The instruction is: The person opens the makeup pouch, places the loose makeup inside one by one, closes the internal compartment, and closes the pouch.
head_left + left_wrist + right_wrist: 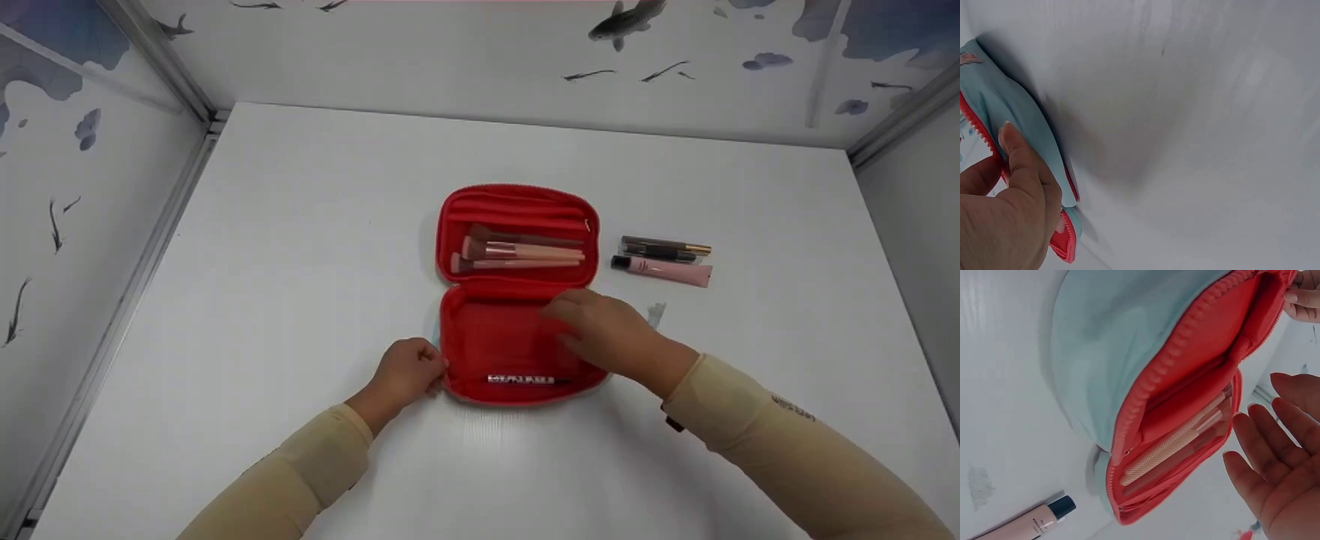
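Note:
An unzipped makeup bag [495,330] lies spread on the table, red inside and light blue outside [1022,107]. My left hand [409,369] pinches the zipper edge at its left side between thumb and finger. Over the right part of the lower half, my right hand [604,330] hovers with fingers extended and nothing in them, as the right wrist view shows. A slim patterned pen [521,379] lies inside along the near edge. Several pink-handled makeup brushes [532,251] sit in the clear pocket of the upper half.
To the bag's right lie a pink squeeze tube [671,271] with a black cap and slim dark tubes [660,249], one gold-ended. A grey smudge [656,313] marks the white table [300,225]. Printed panels [450,60] wall in the back and sides.

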Available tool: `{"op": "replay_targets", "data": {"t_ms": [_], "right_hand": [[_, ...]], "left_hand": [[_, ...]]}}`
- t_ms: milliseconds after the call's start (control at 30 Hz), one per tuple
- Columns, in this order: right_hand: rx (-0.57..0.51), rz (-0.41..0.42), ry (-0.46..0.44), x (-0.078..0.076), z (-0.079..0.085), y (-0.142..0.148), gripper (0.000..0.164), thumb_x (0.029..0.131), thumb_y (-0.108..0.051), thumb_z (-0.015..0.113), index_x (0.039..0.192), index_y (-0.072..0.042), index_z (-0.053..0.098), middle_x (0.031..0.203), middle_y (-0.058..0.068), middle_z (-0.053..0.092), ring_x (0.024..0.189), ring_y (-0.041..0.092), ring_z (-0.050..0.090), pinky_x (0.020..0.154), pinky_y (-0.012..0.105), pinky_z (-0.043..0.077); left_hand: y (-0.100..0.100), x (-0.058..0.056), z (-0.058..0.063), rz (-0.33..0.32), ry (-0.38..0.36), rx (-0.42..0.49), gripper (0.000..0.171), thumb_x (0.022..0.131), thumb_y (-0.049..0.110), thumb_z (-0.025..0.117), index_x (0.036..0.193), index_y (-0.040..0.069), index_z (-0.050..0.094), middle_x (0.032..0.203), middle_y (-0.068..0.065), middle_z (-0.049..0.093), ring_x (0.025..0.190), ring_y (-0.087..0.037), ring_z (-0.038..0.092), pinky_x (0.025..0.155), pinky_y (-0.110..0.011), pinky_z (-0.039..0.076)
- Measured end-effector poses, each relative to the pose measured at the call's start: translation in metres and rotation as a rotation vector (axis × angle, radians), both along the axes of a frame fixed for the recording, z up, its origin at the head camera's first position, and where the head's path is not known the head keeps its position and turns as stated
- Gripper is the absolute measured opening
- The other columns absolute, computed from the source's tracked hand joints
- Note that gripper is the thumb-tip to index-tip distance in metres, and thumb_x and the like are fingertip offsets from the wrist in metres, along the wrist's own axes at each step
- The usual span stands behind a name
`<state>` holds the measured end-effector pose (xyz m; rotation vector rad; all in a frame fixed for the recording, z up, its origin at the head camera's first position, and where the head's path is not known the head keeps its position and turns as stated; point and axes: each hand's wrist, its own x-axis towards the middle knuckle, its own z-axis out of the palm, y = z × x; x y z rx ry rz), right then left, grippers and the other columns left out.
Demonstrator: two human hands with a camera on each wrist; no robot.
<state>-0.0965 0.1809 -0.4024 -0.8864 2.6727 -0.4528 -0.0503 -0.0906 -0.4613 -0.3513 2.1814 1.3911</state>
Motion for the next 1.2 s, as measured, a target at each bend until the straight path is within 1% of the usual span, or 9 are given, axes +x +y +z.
{"op": "replay_targets", "data": {"t_ms": [100, 200, 367, 433, 533, 767, 933, 1067, 1200], "right_hand": [[-0.037, -0.095, 0.01, -0.003, -0.002, 0.01, 0.039, 0.085, -0.01, 0.073, 0.123, -0.009, 0.063, 0.118, 0.008, 0.063, 0.11, 0.024, 0.058, 0.085, 0.041, 0.055], [-0.072, -0.183, 0.045, -0.008, -0.003, 0.023, 0.038, 0.086, -0.01, 0.072, 0.123, -0.009, 0.063, 0.118, 0.009, 0.063, 0.111, 0.026, 0.059, 0.085, 0.044, 0.055], [-0.112, -0.271, 0.14, -0.017, -0.011, 0.044, 0.035, 0.088, -0.008, 0.069, 0.122, -0.007, 0.062, 0.119, 0.014, 0.064, 0.113, 0.031, 0.059, 0.089, 0.048, 0.052], [-0.119, -0.29, 0.171, -0.02, -0.016, 0.052, 0.035, 0.088, -0.005, 0.069, 0.122, -0.004, 0.062, 0.119, 0.016, 0.064, 0.114, 0.032, 0.058, 0.09, 0.049, 0.051], [-0.111, -0.321, 0.184, -0.023, -0.023, 0.062, 0.035, 0.088, -0.004, 0.067, 0.122, -0.003, 0.061, 0.121, 0.018, 0.062, 0.116, 0.033, 0.056, 0.092, 0.05, 0.05], [-0.075, -0.41, 0.131, -0.031, -0.032, 0.078, 0.033, 0.089, -0.005, 0.066, 0.122, -0.003, 0.062, 0.124, 0.017, 0.06, 0.119, 0.034, 0.053, 0.096, 0.052, 0.046], [-0.024, -0.453, 0.132, -0.039, -0.038, 0.087, 0.035, 0.088, -0.004, 0.068, 0.122, -0.003, 0.061, 0.125, 0.019, 0.058, 0.121, 0.036, 0.051, 0.098, 0.053, 0.044], [0.017, -0.484, 0.135, -0.046, -0.044, 0.094, 0.035, 0.087, -0.004, 0.067, 0.122, -0.002, 0.061, 0.126, 0.021, 0.056, 0.124, 0.039, 0.048, 0.1, 0.057, 0.04], [0.047, -0.488, 0.135, -0.053, -0.049, 0.1, 0.032, 0.088, -0.003, 0.064, 0.119, 0.0, 0.06, 0.124, 0.024, 0.055, 0.124, 0.042, 0.047, 0.1, 0.059, 0.038]], "left_hand": [[0.0, 0.0, -0.001, -0.002, -0.001, -0.002, 0.008, 0.091, 0.004, 0.055, 0.084, 0.003, 0.058, 0.072, -0.007, 0.063, 0.065, -0.016, 0.057, 0.06, -0.024, 0.048], [-0.001, 0.0, -0.001, -0.002, -0.006, -0.008, 0.008, 0.092, 0.005, 0.056, 0.084, 0.003, 0.058, 0.073, -0.007, 0.063, 0.065, -0.016, 0.057, 0.06, -0.024, 0.049], [-0.001, -0.001, -0.001, -0.001, -0.009, -0.012, 0.008, 0.092, 0.005, 0.055, 0.085, 0.003, 0.059, 0.074, -0.007, 0.063, 0.066, -0.017, 0.058, 0.062, -0.025, 0.05], [-0.001, 0.0, -0.001, -0.001, -0.007, -0.012, 0.008, 0.092, 0.005, 0.055, 0.085, 0.003, 0.059, 0.073, -0.007, 0.062, 0.066, -0.017, 0.058, 0.062, -0.025, 0.05], [-0.001, 0.0, -0.002, 0.001, -0.006, -0.012, 0.008, 0.092, 0.005, 0.055, 0.084, 0.003, 0.058, 0.074, -0.006, 0.062, 0.066, -0.017, 0.057, 0.062, -0.025, 0.05], [-0.001, -0.001, -0.002, -0.002, -0.011, -0.014, 0.008, 0.092, 0.005, 0.055, 0.085, 0.003, 0.059, 0.075, -0.006, 0.062, 0.067, -0.017, 0.057, 0.062, -0.025, 0.05], [-0.001, 0.0, -0.003, -0.008, -0.001, -0.009, 0.008, 0.092, 0.004, 0.056, 0.084, 0.003, 0.059, 0.072, -0.006, 0.063, 0.065, -0.016, 0.058, 0.061, -0.025, 0.051], [-0.001, 0.0, -0.002, -0.011, -0.01, -0.019, 0.007, 0.092, 0.006, 0.057, 0.086, 0.003, 0.059, 0.073, -0.007, 0.063, 0.066, -0.017, 0.058, 0.063, -0.026, 0.052], [0.0, -0.001, -0.001, -0.007, -0.022, -0.021, 0.007, 0.093, 0.007, 0.057, 0.087, 0.003, 0.059, 0.074, -0.007, 0.063, 0.068, -0.017, 0.058, 0.064, -0.027, 0.052]]}}
